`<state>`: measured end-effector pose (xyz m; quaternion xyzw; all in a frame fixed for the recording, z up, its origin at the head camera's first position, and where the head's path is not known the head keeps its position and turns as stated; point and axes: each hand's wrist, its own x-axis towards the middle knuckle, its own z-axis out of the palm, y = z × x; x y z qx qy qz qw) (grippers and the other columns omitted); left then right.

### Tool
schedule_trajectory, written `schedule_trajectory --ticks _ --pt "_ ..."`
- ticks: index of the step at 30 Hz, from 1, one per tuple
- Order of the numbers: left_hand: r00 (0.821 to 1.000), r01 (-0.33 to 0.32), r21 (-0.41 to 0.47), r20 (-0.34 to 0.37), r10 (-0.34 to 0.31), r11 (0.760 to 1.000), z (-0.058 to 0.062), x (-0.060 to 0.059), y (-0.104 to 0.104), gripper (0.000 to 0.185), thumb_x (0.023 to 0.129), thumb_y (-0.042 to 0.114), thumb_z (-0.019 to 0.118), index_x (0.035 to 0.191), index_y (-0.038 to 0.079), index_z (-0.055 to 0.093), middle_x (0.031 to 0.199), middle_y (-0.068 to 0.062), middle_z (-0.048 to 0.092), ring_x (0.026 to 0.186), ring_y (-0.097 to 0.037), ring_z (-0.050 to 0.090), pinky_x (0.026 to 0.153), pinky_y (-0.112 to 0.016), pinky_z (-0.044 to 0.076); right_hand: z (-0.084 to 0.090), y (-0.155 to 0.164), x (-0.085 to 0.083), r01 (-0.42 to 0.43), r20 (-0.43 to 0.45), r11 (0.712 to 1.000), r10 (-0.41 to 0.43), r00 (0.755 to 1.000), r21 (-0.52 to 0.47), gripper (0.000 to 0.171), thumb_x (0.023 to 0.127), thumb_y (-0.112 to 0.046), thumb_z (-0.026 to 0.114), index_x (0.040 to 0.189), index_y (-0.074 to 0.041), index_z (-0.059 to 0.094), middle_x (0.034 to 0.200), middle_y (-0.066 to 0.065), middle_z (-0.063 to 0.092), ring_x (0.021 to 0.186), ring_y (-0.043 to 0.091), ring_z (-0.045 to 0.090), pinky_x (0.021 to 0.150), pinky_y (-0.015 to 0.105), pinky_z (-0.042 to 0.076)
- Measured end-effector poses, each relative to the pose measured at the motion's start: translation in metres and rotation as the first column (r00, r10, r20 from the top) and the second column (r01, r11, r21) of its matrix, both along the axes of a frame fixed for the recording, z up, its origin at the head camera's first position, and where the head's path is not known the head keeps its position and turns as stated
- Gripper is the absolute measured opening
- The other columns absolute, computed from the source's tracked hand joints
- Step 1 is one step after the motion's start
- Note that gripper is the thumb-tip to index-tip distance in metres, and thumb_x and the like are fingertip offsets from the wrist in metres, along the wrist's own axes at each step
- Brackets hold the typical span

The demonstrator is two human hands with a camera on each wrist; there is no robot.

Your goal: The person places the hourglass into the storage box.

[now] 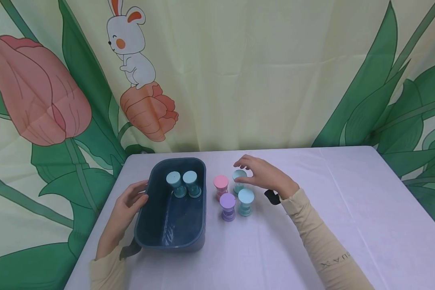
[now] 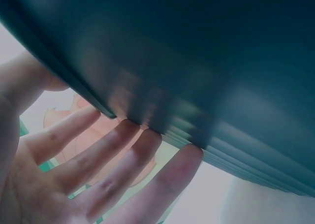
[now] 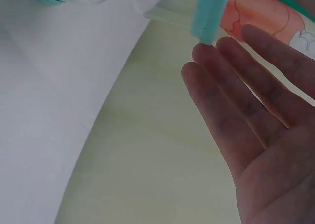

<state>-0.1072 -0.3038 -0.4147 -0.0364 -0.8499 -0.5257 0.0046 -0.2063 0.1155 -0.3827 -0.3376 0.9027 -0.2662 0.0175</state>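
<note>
One dark bin (image 1: 151, 221) is holding two blue-green spool-shaped pieces (image 1: 191, 182); one bench (image 1: 264, 257) is carrying two more blue-green pieces (image 1: 246, 201), one pink piece (image 1: 221, 184) and one purple piece (image 1: 227, 204).

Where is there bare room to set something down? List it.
Bare: the table right of the right sleeve; table between the bin and that sleeve, in front of the four hourglasses; the bin's near floor, clear of its two hourglasses. Crowded: between the bin and right hand, where those four cluster.
</note>
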Motion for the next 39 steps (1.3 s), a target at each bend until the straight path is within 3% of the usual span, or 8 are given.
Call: schedule_trajectory --ticks 17,39 --pt "1.0 0.0 0.007 -0.001 0.0 1.0 0.0 0.0 -0.001 0.05 0.102 0.029 0.056 0.149 0.018 0.042 0.145 -0.009 0.049 0.118 0.002 0.052 0.088 -0.019 0.047 -0.013 0.001 -0.001 0.003 0.039 1.0 -0.003 0.999 -0.006 0.048 0.083 -0.031 0.081 0.122 -0.006 0.065 0.116 0.003 0.064 0.103 0.018 0.061 0.094 0.038 0.051" --pt "1.0 -0.009 -0.007 -0.004 0.009 1.0 -0.002 0.0 -0.001 0.05 0.102 0.03 0.057 0.148 0.019 0.043 0.145 -0.008 0.05 0.119 -0.001 0.052 0.089 -0.019 0.047 -0.005 -0.001 -0.002 -0.03 0.043 0.999 0.03 0.999 -0.012 0.04 0.085 -0.017 0.08 0.121 -0.004 0.066 0.113 0.006 0.066 0.1 0.02 0.063 0.088 0.038 0.054"
